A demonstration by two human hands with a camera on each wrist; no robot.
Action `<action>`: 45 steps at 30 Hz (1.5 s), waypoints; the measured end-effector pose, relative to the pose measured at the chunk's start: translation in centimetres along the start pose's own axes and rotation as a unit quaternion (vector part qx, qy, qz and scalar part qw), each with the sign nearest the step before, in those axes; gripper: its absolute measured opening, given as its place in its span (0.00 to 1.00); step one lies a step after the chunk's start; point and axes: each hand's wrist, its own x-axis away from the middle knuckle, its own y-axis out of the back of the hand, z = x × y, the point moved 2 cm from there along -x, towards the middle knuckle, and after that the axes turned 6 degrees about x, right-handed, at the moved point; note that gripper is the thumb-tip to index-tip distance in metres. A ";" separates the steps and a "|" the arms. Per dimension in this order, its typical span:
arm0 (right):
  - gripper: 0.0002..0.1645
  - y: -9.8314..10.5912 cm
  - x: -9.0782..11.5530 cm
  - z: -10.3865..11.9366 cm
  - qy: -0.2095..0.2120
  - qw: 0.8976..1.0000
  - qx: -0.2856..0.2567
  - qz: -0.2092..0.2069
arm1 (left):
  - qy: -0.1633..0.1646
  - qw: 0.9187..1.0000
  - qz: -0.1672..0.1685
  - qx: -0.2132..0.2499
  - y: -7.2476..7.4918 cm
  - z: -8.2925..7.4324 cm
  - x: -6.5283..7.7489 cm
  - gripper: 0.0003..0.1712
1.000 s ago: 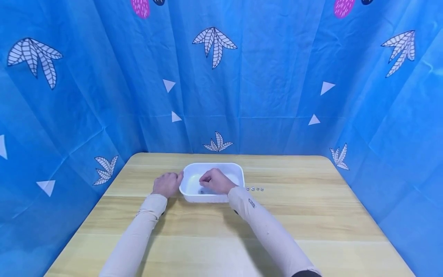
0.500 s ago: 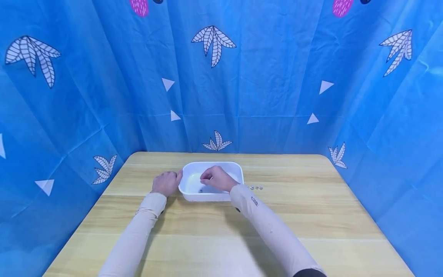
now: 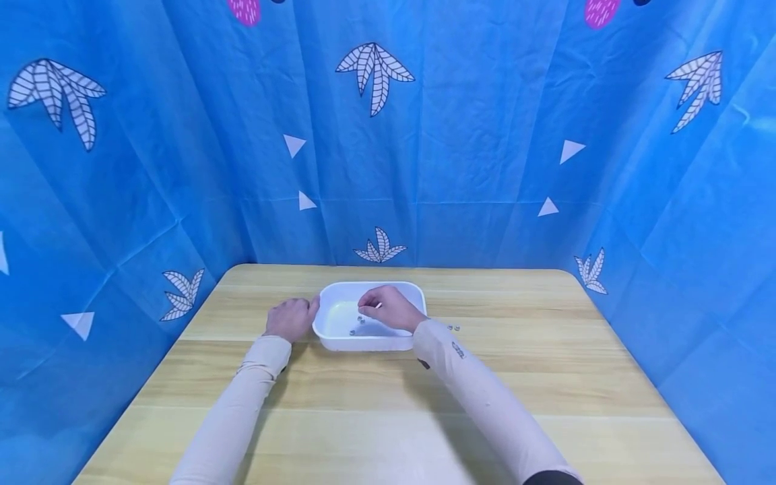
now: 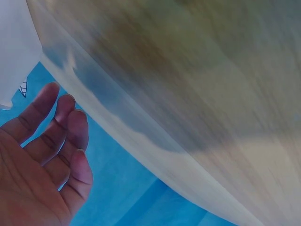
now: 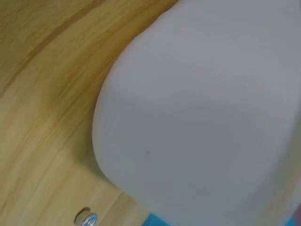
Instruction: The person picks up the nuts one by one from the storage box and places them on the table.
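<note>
Small silver metal pieces (image 3: 352, 332) split between white tray (image 3: 366, 344) and table top just right of it. Right hand (image 3: 391, 308) above tray interior, reaching in over near right corner, palm down, fingers bent inward, thumb and index tips close together. Cannot tell if pinching a piece; too small in head view, not visible in right wrist view. Left hand (image 3: 289, 318) at tray's left end, thumb side against rim, four fingers loosely bent below in left wrist view, palm bare, not wrapped around anything. Both forearms in pale long sleeves (image 3: 230, 412), small dark print on right one, black band (image 3: 552, 477) at bottom edge of head view. Tray: rectangular, rounded corners, shallow, upright on table. Contents visible: two pieces near each other just below right fingertips, another farther left by front wall. Outside: two more side by side on the wood, near right wrist. Close up in right wrist view: one short round piece with shiny end face. Table (image 3: 364, 438): light wood grain, rounded far corners, tray toward far edge, soft shadows under both arms. Behind and on both sides: blue curtain (image 3: 473, 135), creased, printed with white leaves and triangles, pink ovals up top.
</note>
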 end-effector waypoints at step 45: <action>0.15 7.2 6.4 -5.0 -0.087 0.989 -0.105 -0.064 | 0.003 1.000 0.015 0.013 -0.2 0.5 -0.7 0.44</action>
